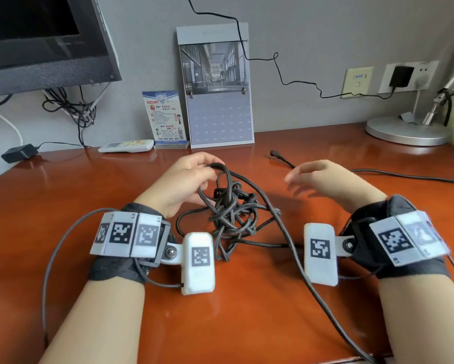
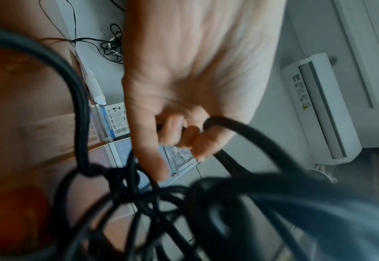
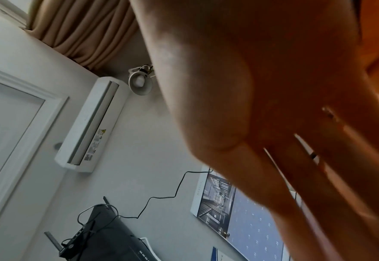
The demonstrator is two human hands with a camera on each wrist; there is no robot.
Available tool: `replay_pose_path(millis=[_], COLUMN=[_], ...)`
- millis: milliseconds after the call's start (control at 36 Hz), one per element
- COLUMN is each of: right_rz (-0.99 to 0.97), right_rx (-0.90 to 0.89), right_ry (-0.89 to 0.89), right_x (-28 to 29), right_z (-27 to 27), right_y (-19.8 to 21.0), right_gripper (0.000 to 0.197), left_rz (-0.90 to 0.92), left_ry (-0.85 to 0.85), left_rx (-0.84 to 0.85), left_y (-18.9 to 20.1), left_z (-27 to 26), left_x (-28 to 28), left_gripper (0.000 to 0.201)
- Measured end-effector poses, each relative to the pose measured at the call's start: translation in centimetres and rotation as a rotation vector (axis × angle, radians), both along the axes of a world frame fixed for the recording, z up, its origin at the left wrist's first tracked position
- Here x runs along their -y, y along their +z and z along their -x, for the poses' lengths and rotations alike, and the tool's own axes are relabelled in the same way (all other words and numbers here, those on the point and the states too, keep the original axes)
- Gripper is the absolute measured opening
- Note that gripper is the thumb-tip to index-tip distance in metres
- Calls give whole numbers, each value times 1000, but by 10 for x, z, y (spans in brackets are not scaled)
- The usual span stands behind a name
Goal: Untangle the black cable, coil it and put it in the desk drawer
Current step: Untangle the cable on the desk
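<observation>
A knotted black cable lies in a heap on the reddish wooden desk, between my two wrists. My left hand pinches a loop at the top of the heap and holds it lifted. In the left wrist view, curled fingers close round that black cable, with the tangle hanging blurred below. My right hand hovers right of the heap with fingers straight, holding nothing. The right wrist view shows its straight fingers empty. One strand runs off toward the front right desk edge. No drawer is in view.
A second thin cable with an angled plug lies behind my right hand. A calendar, card stand and white remote line the wall. A lamp base sits at the back right, a monitor at the back left.
</observation>
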State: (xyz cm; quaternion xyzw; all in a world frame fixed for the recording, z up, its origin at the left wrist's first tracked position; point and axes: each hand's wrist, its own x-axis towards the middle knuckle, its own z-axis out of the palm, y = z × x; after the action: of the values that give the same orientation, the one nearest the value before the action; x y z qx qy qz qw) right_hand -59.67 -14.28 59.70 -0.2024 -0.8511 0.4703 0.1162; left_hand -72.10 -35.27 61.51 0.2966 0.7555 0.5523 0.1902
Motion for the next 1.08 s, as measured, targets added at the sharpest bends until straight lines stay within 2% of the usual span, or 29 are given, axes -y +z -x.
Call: replay_pose_path(millis=[83, 139, 222, 306, 333, 389, 417, 500, 556, 611, 667, 722, 778, 917, 1000, 1083], right_rz=[-52, -80, -101, -157, -173, -211, -236, -315, -285, -271, -316, -361, -392, -509, -532, -533], right_rx=[206, 268, 323, 424, 434, 421, 397, 349, 340, 348, 352, 337, 302, 241, 221, 216], right_ry=[238, 346, 468, 539, 552, 540, 518, 482, 500, 518, 513, 494, 467, 422, 403, 384], right_x=[8, 11, 11, 12, 13, 15, 15, 16, 18, 19, 20, 21, 22, 21, 19, 17], right_z=[-7, -9, -11, -13, -13, -11, -9, -2, 1, 4, 6, 6, 6, 13, 15, 16], right_y=[5, 8, 9, 11, 10, 8, 6, 1, -2, -4, -6, -7, -8, -14, -17, -18], right_gripper=[22, 25, 17, 25, 22, 11, 14, 16, 16, 22, 21, 17, 15, 12, 16, 22], left_rz=[-60, -113, -192, -258, -279, -300, -309, -347, -354, -316, -247, -213, -210, -140, 147, 405], left_ry=[157, 270, 419, 527, 545, 546, 522, 359, 252, 225, 296, 367, 349, 338, 299, 238], left_rx=[13, 45, 85, 104, 114, 134, 144, 186, 226, 228, 196, 160, 137, 14, -60, -7], left_y=[-1, -2, -4, -6, -7, -7, -6, -3, -1, -1, 0, 0, 2, 8, 8, 8], left_z=[4, 8, 16, 24, 26, 26, 23, 18, 13, 12, 14, 18, 19, 18, 20, 19], left_x=[-3, -3, -1, 2, 3, 2, 1, -4, -5, -3, 1, 7, 12, 18, 24, 28], left_gripper=[24, 19, 18, 18, 18, 15, 14, 13, 12, 25, 33, 25, 9, 18, 18, 17])
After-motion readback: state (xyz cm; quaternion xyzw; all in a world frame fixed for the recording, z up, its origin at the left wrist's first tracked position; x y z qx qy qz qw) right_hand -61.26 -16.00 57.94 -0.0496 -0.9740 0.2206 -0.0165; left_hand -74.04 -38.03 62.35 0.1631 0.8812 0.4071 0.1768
